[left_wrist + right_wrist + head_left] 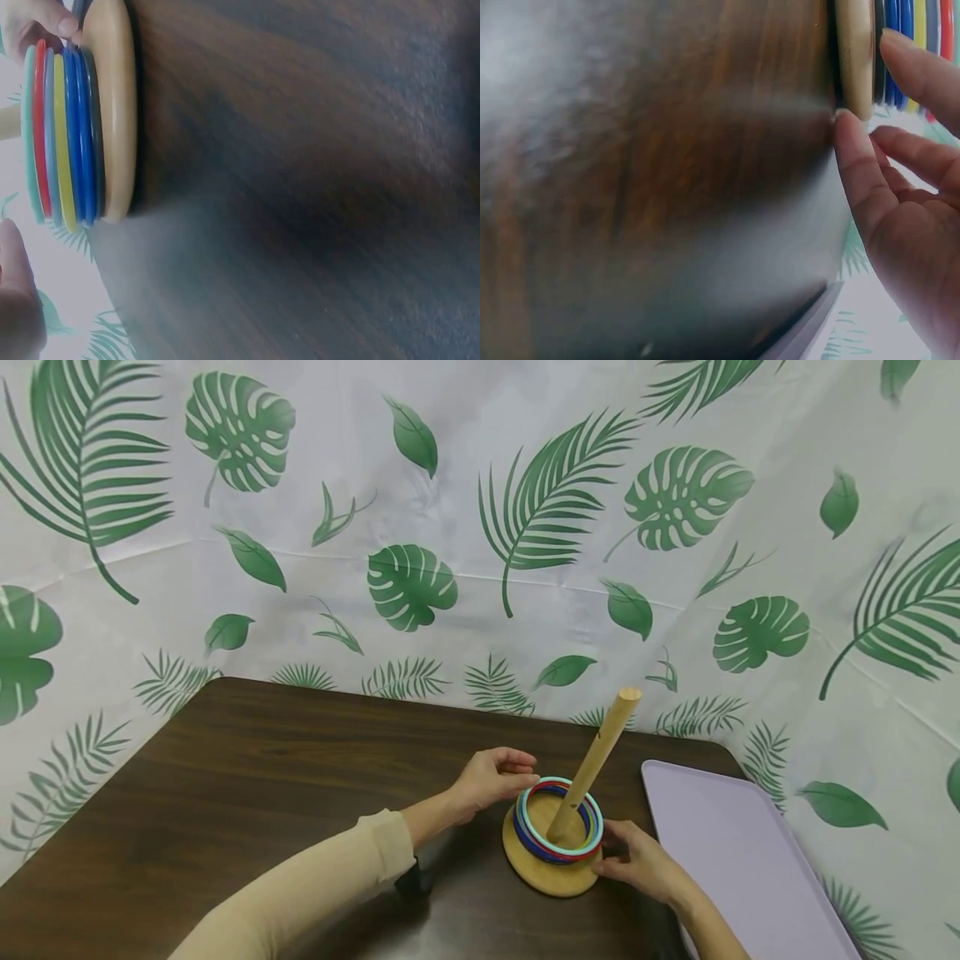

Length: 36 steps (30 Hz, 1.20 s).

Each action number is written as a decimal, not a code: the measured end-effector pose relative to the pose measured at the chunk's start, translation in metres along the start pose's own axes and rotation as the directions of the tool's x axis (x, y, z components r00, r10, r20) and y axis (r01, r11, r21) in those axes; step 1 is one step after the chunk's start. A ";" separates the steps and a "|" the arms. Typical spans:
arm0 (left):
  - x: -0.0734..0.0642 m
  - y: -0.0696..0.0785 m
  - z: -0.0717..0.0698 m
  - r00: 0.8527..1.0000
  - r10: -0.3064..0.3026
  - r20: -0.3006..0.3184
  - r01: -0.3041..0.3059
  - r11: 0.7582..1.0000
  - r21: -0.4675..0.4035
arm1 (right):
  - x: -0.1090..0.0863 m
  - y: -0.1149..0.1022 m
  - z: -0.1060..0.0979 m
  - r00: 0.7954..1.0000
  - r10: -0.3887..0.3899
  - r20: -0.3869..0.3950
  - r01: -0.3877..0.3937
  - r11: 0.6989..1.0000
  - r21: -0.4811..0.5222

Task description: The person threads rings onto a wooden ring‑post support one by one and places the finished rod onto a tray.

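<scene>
A wooden peg stand, its tall peg rising from a round base, stands on the table. Several thin coloured rings circle the peg in a stack near the base: a turquoise ring on top, then a red ring, a greyish one, a yellow ring, blue rings and a dark one lowest. My left hand hovers at the stack's left side, fingers loosely bent and holding nothing. On the other side, my right hand has its relaxed thumb and fingertips right at the base's edge and the lower rings.
A lilac tray lies on the right side of the dark wooden table. Behind the table hangs a white cloth printed with green leaves. The peg sticks up between the hands.
</scene>
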<state>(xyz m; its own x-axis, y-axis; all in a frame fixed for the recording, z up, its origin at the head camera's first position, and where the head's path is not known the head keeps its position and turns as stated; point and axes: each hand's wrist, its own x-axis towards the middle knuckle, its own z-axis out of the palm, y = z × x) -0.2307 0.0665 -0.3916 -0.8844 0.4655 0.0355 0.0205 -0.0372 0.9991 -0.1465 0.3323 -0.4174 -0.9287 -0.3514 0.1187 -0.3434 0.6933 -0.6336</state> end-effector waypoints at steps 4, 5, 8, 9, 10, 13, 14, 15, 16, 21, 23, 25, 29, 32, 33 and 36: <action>0.000 0.002 0.006 0.998 0.038 0.059 -0.038 0.999 -0.004 | -0.004 0.004 -0.001 0.997 0.071 -0.034 -0.069 0.995 0.065; 0.000 0.002 0.008 0.996 0.050 0.069 -0.050 0.999 -0.003 | -0.005 0.005 -0.001 0.995 0.097 -0.039 -0.093 0.992 0.089; 0.000 0.003 0.015 0.992 0.078 0.096 -0.076 0.997 -0.017 | -0.009 0.005 -0.004 0.985 0.163 -0.058 -0.152 0.977 0.151; 0.000 0.003 0.018 0.991 0.085 0.103 -0.083 0.996 -0.024 | -0.010 0.004 -0.005 0.981 0.183 -0.065 -0.170 0.972 0.163; 0.000 0.004 0.020 0.990 0.086 0.109 -0.083 0.996 -0.034 | -0.011 0.004 -0.006 0.977 0.198 -0.074 -0.183 0.968 0.172; 0.000 0.004 0.028 0.988 0.103 0.119 -0.097 0.994 -0.050 | -0.013 0.004 -0.011 0.964 0.242 -0.115 -0.220 0.960 0.176; 0.000 0.003 0.031 0.987 0.107 0.120 -0.102 0.994 -0.049 | -0.015 0.005 -0.014 0.957 0.258 -0.130 -0.233 0.956 0.176; 0.000 0.003 0.033 0.986 0.112 0.119 -0.107 0.993 -0.047 | -0.016 0.005 -0.016 0.952 0.271 -0.142 -0.244 0.953 0.180; 0.001 0.003 0.035 0.986 0.120 0.116 -0.116 0.992 -0.039 | -0.018 0.007 -0.020 0.946 0.285 -0.155 -0.256 0.950 0.181; 0.001 0.003 0.044 0.984 0.149 0.103 -0.149 0.989 -0.002 | -0.033 0.019 -0.043 0.911 0.300 -0.284 -0.268 0.952 0.146; 0.000 0.003 0.046 0.982 0.162 0.094 -0.165 0.986 0.018 | -0.042 0.028 -0.055 0.892 0.284 -0.351 -0.260 0.959 0.116; 0.000 0.003 0.048 0.980 0.181 0.086 -0.184 0.982 0.037 | -0.053 0.040 -0.069 0.875 0.274 -0.400 -0.260 0.961 0.090; -0.001 0.003 0.050 0.976 0.205 0.073 -0.210 0.976 0.062 | -0.078 0.063 -0.098 0.839 0.306 -0.451 -0.328 0.944 0.030; 0.000 0.002 0.051 0.974 0.215 0.066 -0.219 0.974 0.060 | -0.095 0.077 -0.119 0.813 0.362 -0.456 -0.419 0.908 -0.026; 0.000 0.002 0.052 0.974 0.215 0.064 -0.219 0.974 0.060 | -0.100 0.081 -0.126 0.800 0.391 -0.454 -0.460 0.887 -0.046; 0.000 0.002 0.051 0.975 0.214 0.054 -0.217 0.974 0.066 | -0.110 0.092 -0.142 0.777 0.460 -0.430 -0.551 0.827 -0.109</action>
<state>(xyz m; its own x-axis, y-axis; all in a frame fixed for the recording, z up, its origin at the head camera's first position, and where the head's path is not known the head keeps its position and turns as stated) -0.2065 0.1119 -0.3881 -0.8328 0.4942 0.2495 0.2430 -0.0786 0.9668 -0.0962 0.5242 -0.3799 -0.9397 0.3167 0.1291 0.2122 0.8359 -0.5062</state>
